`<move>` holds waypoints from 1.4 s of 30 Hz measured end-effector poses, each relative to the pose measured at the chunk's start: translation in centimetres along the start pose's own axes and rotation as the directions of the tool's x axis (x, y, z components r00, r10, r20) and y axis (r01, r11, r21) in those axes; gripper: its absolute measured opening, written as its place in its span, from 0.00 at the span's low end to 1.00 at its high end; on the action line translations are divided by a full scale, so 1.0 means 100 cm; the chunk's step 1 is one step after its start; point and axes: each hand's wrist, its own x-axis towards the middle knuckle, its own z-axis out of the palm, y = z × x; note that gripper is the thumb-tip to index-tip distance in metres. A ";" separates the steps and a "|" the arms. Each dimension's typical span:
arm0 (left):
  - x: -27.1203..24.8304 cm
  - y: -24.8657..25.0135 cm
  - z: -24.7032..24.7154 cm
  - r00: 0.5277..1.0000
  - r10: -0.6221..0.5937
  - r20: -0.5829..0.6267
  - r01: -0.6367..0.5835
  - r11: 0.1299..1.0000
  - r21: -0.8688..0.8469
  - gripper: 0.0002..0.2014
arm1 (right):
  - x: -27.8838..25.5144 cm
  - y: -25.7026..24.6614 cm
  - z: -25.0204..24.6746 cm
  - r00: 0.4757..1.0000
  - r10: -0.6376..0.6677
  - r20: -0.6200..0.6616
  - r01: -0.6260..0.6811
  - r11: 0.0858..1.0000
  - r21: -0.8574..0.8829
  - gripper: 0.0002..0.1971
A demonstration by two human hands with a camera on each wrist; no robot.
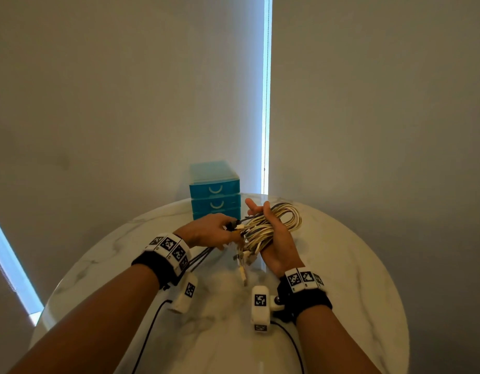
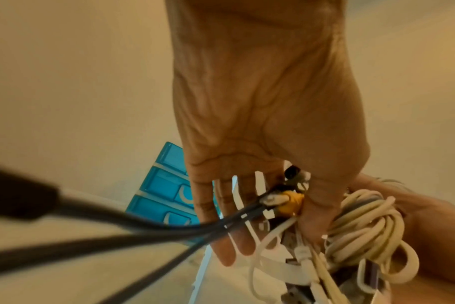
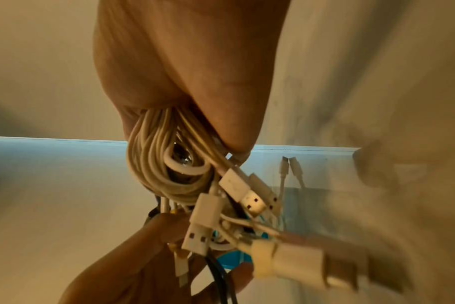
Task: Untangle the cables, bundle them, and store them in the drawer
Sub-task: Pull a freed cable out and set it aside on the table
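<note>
Grip: coiled white cable bundle (image 1: 271,225) is clasped by right hand (image 1: 276,244); dark cables (image 2: 143,224) w/ connectors are pinched by left hand (image 1: 209,230), above marble tabletop (image 1: 341,265), near blue drawer unit (image 1: 214,190).

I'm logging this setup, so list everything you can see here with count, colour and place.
coiled cables: one bunch, cream-white with some grey, held above the table
dark cables: a few, black, trailing from the left hand to the table
drawer unit: one, teal, three closed drawers, far edge of the table
table: one, white marble, round
wrist bands: two, black with markers
left hand: pinches connector ends
right hand: grips the coil
</note>
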 end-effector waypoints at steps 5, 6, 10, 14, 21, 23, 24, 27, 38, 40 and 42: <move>0.004 -0.004 0.003 0.992 -0.030 -0.121 -0.005 0.960 -0.280 0.12 | 0.000 -0.002 0.000 1.000 -0.024 0.009 0.024 1.000 0.001 0.26; 0.003 -0.003 0.003 0.992 -0.059 -0.112 0.015 0.932 -0.361 0.12 | 0.000 0.000 0.000 1.000 -0.029 -0.002 0.029 1.000 0.007 0.26; -0.002 0.005 0.002 0.990 -0.076 0.119 0.134 0.780 -0.612 0.12 | 0.004 0.005 -0.007 0.998 -0.039 -0.052 0.041 0.999 0.034 0.25; -0.003 0.015 0.007 0.973 -0.073 0.220 0.189 0.800 -0.569 0.21 | 0.001 0.003 -0.007 0.994 -0.081 -0.067 0.087 0.992 0.090 0.24; -0.003 0.003 0.000 0.988 -0.046 0.148 0.068 0.986 -0.150 0.22 | 0.009 0.006 -0.017 0.962 -0.192 -0.194 0.173 0.979 -0.111 0.24; -0.009 -0.002 -0.007 0.987 -0.062 0.147 0.077 0.992 -0.100 0.24 | 0.011 0.007 -0.021 0.949 -0.217 -0.229 0.186 0.971 -0.152 0.26; -0.013 -0.004 -0.009 0.986 -0.082 0.145 0.093 0.993 -0.070 0.25 | 0.013 0.009 -0.022 0.947 -0.215 -0.239 0.178 0.970 -0.167 0.27; -0.019 -0.004 -0.006 0.981 -0.154 0.120 0.159 0.987 -0.032 0.21 | 0.011 0.014 -0.019 0.932 -0.238 -0.273 0.174 0.956 -0.237 0.22; -0.027 0.019 0.001 0.975 0.182 -0.128 -0.033 0.688 0.725 0.34 | 0.010 0.011 -0.009 0.865 -0.367 -0.342 0.172 0.857 -0.486 0.16; -0.023 0.023 -0.002 0.962 0.230 -0.146 -0.048 0.671 0.740 0.35 | 0.011 0.012 -0.006 0.877 -0.368 -0.310 0.167 0.837 -0.521 0.18; -0.019 0.029 -0.007 0.959 0.225 -0.174 -0.048 0.731 0.681 0.33 | 0.011 0.009 -0.003 0.903 -0.301 -0.307 0.126 0.868 -0.481 0.20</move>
